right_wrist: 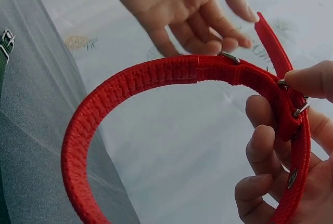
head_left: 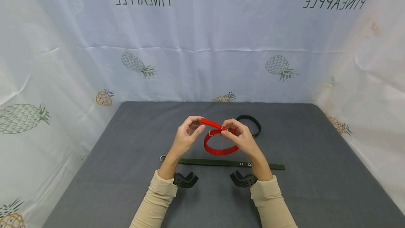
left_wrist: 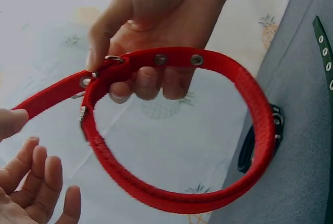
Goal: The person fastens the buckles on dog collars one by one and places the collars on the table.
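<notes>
Collar (head_left: 218, 140), red, up in the air over the mat's (head_left: 126, 157) middle, looped into a ring w/ its free end sticking out toward the left hand (head_left: 186, 134). Right hand (head_left: 238, 137) has it: thumb and fingers (right_wrist: 263, 146) pinch the strap at the buckle (right_wrist: 299, 109), curled round it. Left hand isn't gripping; fingers (left_wrist: 44, 177) loosely bent, tips just beside the free end (left_wrist: 47, 96), thumb near it, whether it touches can't be told.

Round about: black collar (head_left: 253, 124) lies on the mat just behind the right hand, partly hidden by it. Green strap (head_left: 221, 163) lies flat across the mat under both forearms, ring at its left end, eyelets toward the right. Nothing sits between the two hands but the red strap itself. Beige sleeves (head_left: 158, 200) and a black wrist mount (head_left: 185, 180) on each arm.

Surface: dark grey mat. Behind and at both sides hangs a white sheet (head_left: 202, 45) w/ pineapple prints and mirrored lettering.
</notes>
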### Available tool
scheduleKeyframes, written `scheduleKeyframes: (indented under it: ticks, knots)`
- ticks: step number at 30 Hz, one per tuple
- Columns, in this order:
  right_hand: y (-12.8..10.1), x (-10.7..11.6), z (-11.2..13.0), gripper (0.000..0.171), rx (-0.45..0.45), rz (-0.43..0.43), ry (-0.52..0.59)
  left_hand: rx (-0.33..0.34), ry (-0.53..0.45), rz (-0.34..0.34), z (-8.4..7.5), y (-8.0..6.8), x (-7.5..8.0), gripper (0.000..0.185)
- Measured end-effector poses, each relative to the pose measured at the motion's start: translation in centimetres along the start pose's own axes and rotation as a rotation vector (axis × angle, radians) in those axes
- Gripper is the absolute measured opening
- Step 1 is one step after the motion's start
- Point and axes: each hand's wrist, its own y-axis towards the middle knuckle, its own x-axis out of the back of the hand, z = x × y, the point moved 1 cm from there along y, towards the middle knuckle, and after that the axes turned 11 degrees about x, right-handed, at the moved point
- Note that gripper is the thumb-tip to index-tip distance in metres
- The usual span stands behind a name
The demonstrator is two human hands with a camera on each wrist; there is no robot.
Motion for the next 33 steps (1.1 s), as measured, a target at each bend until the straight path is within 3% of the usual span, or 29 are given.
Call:
scheduleKeyframes:
  ticks: [6, 12, 14, 22, 33]
  knots:
    - [0.0, -0.3, 0.2, 0.019, -0.015, 0.015, 0.025, 0.026, 0.015, 0.083, 0.5, 0.0, -0.7, 0.026]
    - [0.1, -0.7, 0.2, 0.021, -0.023, 0.038, 0.035, 0.121, -0.028, 0.165, 0.7, -0.1, -1.3, 0.028]
    - [0.1, -0.8, 0.2, 0.022, -0.020, 0.042, 0.040, 0.140, -0.046, 0.171, 0.6, -0.1, -1.4, 0.028]
    - [0.1, -1.1, 0.0, 0.021, -0.002, 0.022, 0.063, 0.105, -0.113, 0.181, 0.5, -0.1, -1.8, 0.025]
    - [0.1, -1.6, 0.3, 0.021, -0.031, -0.022, 0.125, 0.152, -0.143, 0.167, 0.7, -0.1, -2.0, 0.023]
